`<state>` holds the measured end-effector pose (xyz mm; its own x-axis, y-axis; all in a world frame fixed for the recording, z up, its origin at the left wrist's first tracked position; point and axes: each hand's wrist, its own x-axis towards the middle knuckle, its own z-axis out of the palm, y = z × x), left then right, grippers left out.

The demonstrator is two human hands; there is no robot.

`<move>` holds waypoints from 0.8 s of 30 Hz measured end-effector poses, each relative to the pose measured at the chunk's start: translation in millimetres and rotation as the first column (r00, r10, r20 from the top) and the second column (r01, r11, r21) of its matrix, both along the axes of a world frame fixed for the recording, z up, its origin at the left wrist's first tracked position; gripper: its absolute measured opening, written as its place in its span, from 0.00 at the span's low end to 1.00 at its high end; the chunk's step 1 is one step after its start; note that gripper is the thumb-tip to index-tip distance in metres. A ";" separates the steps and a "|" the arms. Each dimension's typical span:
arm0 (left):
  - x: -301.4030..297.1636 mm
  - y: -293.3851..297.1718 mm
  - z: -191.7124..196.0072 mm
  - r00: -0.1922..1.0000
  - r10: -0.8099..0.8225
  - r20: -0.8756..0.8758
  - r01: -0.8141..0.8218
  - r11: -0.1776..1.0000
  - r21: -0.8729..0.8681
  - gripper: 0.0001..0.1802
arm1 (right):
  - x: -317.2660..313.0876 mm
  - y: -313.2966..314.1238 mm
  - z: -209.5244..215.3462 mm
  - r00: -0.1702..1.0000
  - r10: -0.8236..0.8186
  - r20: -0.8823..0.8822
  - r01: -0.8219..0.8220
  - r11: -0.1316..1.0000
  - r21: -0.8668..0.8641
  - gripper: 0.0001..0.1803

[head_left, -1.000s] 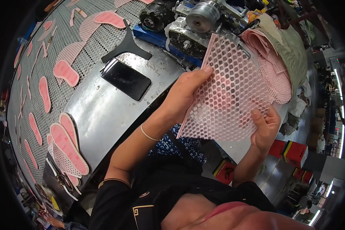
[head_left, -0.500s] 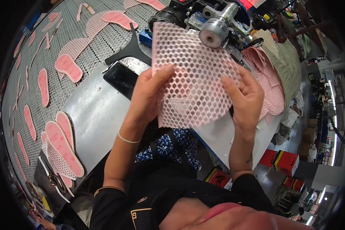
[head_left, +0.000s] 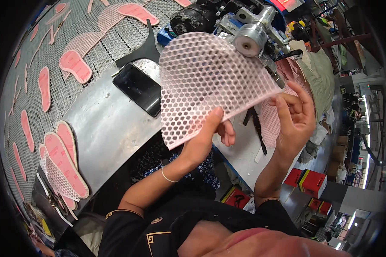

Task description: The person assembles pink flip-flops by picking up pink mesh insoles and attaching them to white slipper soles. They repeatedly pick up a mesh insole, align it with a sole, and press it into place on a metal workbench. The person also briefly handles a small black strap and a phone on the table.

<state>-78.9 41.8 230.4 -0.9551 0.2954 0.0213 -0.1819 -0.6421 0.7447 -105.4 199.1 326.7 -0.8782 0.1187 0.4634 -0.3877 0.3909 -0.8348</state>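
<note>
While I hold the pink honeycomb mesh sheet (head_left: 206, 81) up over the counter (head_left: 103, 128), its long axis runs from lower left to upper right, narrow corner pointing down toward my left hand (head_left: 208, 139), broad curved edge up near the machine. Left hand pinching the sheet's lower edge, thumb on top, fingers curled behind. Right hand (head_left: 294, 118) pinches the right corner of the sheet between thumb and forefinger, other fingers loosely bent. Sheet is tilted, slightly bowed, off the counter, and hides the middle of the machine behind it. A metal roller (head_left: 251, 38) on the machine sits just at the sheet's upper right edge; cannot tell if touching. Black phone (head_left: 139, 88) lies flat on the counter just left of the sheet, partly covered by it. Pink insole cutouts (head_left: 64, 165) stacked at the counter's left end, more pink insoles (head_left: 75, 66) spread on the mesh conveyor further left. Red boxes (head_left: 306, 182) on the floor lower right
</note>
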 end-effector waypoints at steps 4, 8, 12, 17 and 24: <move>-8.8 2.9 7.0 0.989 0.021 0.143 -0.046 0.984 0.172 0.29 | 6.7 -8.3 0.4 0.995 0.053 -0.079 -0.052 0.999 0.016 0.15; -17.0 -1.8 5.5 0.978 0.002 0.210 -0.083 0.923 0.375 0.26 | 15.4 -22.2 -7.9 0.955 0.225 -0.196 -0.176 0.955 0.240 0.14; -0.3 -27.0 -0.3 0.960 0.217 0.176 -0.208 0.976 -0.069 0.21 | 25.0 -62.2 -14.3 0.836 0.519 -0.178 -0.291 0.695 0.658 0.27; 35.3 -92.2 -10.6 0.700 -0.149 -0.698 -0.690 0.112 -0.715 0.21 | 30.6 -106.3 -37.6 0.818 0.565 0.107 -0.506 0.620 0.599 0.42; 45.0 -131.6 29.5 0.729 -0.034 -0.683 -0.652 0.269 -0.709 0.17 | 47.7 -118.5 -71.8 0.666 0.682 0.303 -0.741 0.651 0.163 0.34</move>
<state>-33.9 -89.8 259.8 -0.8847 0.1325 0.4470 0.4406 0.5507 0.7089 -57.7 80.6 254.9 -0.7124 -0.6758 0.1888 -0.4764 0.2682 -0.8373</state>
